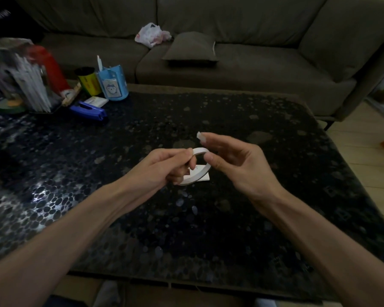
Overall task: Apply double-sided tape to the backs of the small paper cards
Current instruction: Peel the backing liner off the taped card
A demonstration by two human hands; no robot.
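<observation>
My left hand (169,167) pinches a white roll of double-sided tape (197,168) at its upper rim and holds it upright above the table. My right hand (228,160) is beside the roll, its thumb touching the roll's right side. A small white piece of tape (199,136) is stuck on the tip of my raised right forefinger. Small white paper cards (203,175) lie on the dark table directly under the roll, mostly hidden by it and by my left fingers.
The black pebble-patterned table (253,207) holds a blue stapler (89,110), a blue pen holder (112,85), a yellow-black cup (88,82) and a clear container of sticks (24,80) at the far left. A grey sofa (231,63) with a plastic bag (152,34) stands behind.
</observation>
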